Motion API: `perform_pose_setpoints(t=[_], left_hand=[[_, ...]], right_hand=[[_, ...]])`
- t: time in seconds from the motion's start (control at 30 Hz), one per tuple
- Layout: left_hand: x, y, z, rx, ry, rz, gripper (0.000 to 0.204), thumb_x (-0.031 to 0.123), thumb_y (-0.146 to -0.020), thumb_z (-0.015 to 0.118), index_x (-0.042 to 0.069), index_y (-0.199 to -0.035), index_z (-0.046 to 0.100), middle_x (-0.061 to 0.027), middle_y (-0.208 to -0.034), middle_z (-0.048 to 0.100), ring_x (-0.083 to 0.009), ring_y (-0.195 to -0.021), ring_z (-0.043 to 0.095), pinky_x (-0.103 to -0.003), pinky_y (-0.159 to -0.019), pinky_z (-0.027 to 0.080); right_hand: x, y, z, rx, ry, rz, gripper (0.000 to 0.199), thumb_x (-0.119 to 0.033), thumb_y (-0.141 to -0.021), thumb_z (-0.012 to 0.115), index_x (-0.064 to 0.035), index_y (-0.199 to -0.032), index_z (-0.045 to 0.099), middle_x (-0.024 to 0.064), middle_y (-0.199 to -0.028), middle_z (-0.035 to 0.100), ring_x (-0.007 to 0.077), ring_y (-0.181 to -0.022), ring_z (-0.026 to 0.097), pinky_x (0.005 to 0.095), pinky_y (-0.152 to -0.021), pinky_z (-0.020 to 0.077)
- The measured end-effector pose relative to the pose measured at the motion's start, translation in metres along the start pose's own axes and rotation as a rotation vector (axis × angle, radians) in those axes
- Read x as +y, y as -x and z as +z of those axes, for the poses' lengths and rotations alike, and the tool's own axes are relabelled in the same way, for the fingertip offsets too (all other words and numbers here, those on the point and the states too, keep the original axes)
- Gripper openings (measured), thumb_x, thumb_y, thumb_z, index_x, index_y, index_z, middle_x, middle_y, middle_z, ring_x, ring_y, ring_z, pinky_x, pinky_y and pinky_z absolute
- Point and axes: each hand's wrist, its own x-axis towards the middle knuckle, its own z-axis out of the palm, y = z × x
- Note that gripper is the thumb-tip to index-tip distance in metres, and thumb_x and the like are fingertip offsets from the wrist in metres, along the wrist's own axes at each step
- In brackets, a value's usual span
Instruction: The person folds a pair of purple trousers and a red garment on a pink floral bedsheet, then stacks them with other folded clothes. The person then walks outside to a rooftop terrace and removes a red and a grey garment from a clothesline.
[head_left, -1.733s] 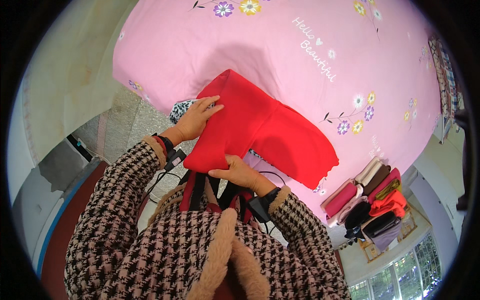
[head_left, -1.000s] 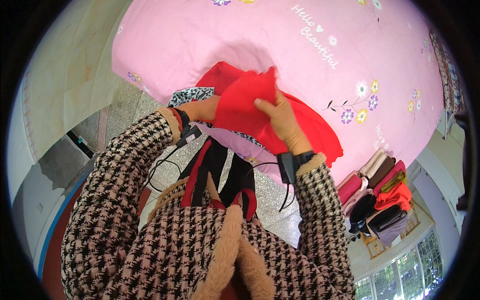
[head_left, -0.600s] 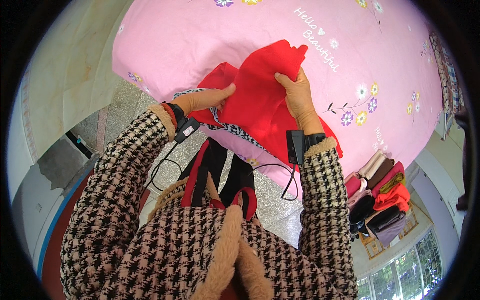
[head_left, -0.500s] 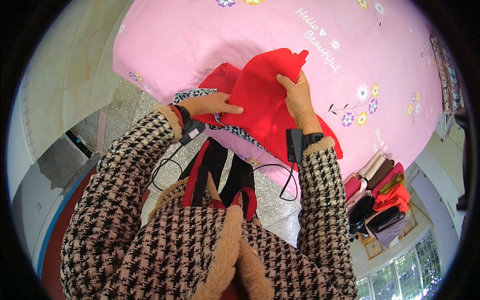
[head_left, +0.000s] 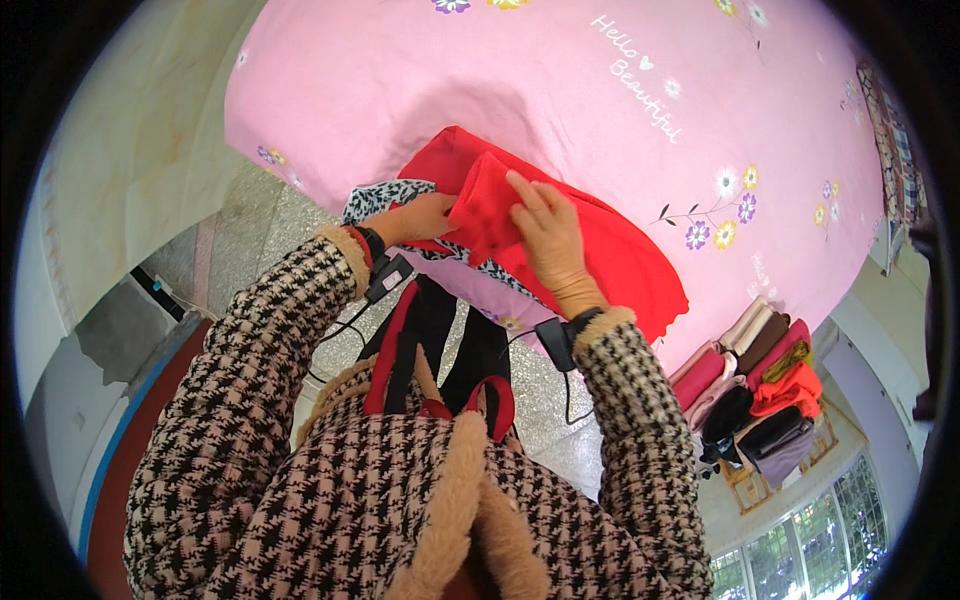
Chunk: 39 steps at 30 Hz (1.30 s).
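A red garment (head_left: 620, 265) with black-and-white spotted trim (head_left: 385, 197) lies along the near edge of the bed; its exact kind I cannot make out. One part of it is folded over on top into a narrow flap. At the flap's left end, my left hand (head_left: 422, 218) is closed on the red cloth, its fingertips partly hidden by the fabric. My right hand (head_left: 553, 240) rests on the flap with its fingers stretched out, pressing on the cloth rather than gripping it. Both wrists carry black bands with small boxes and cables.
Pink flowered bedding (head_left: 330, 90) spreads under and beyond the garment. To the right, a stack of folded clothes (head_left: 755, 385) in several colours sits on a wooden stand (head_left: 750, 492). Speckled floor (head_left: 245, 225) shows at the left and below the bed edge.
My right hand has let go of the raised red cloth and come down and left onto it. The cloth it held up is now folded down. My left hand has closed on the edge.
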Motion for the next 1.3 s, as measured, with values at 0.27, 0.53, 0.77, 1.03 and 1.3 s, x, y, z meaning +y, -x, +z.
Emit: perform_pose_setpoints(t=[0.27, 0.53, 0.77, 1.03, 1.3], left_hand=[[-0.001, 0.006, 0.009, 0.308, 0.075, -0.045, 0.029, 0.018, -0.088, 0.053, 0.0, -0.11, 0.055, -0.0087, -0.095, 0.062, -0.0152, -0.091, 0.059, -0.028, -0.081, 0.046], [0.035, -0.034, 0.036, 0.475, -0.213, -0.072, 0.038, 0.037, -0.089, 0.053, 0.001, -0.101, 0.052, -0.0289, -0.093, 0.06, -0.0405, -0.089, 0.06, -0.044, -0.074, 0.047], [0.037, -0.019, 0.03, 0.571, -0.308, -0.075, 0.038, 0.037, -0.089, 0.054, 0.002, -0.101, 0.049, -0.026, -0.086, 0.058, -0.0446, -0.081, 0.057, -0.049, -0.07, 0.045], [-0.035, 0.011, -0.005, 1.006, -0.541, -0.313, 0.05, 0.039, -0.084, 0.061, -0.002, -0.111, 0.053, -0.0237, -0.102, 0.058, -0.037, -0.096, 0.055, -0.044, -0.083, 0.043], [-0.011, -0.002, 0.022, 0.667, 0.446, -0.074, 0.055, 0.024, -0.084, 0.063, 0.002, -0.129, 0.042, -0.0106, -0.103, 0.057, -0.0175, -0.094, 0.055, -0.029, -0.082, 0.045]], right_hand=[[0.005, 0.062, 0.049, 0.173, -0.219, 0.648, 0.036, -0.008, -0.079, 0.06, -0.0035, -0.113, 0.054, 0.0178, -0.131, 0.041, 0.0351, -0.115, 0.04, 0.0437, -0.098, 0.0328], [0.018, 0.042, 0.078, 0.319, -0.569, 1.14, 0.039, -0.018, -0.084, 0.062, 0.0008, -0.115, 0.047, 0.0188, -0.103, 0.055, 0.0295, -0.093, 0.055, 0.0372, -0.08, 0.0444], [0.016, 0.032, 0.086, 0.198, -0.515, 1.271, 0.038, -0.021, -0.081, 0.065, 0.0055, -0.102, 0.047, 0.0227, -0.089, 0.057, 0.0368, -0.085, 0.057, 0.0419, -0.077, 0.045], [-0.033, 0.023, 0.08, 0.347, -0.068, 0.84, 0.053, -0.018, -0.082, 0.059, 0.0071, -0.124, 0.037, 0.0289, -0.13, 0.034, 0.044, -0.116, 0.036, 0.0521, -0.099, 0.0293], [-0.03, 0.031, 0.127, 0.335, -0.445, 1.113, 0.052, -0.023, -0.088, 0.052, 0.0025, -0.131, 0.033, 0.0303, -0.133, 0.029, 0.0465, -0.119, 0.033, 0.0495, -0.102, 0.0288]])
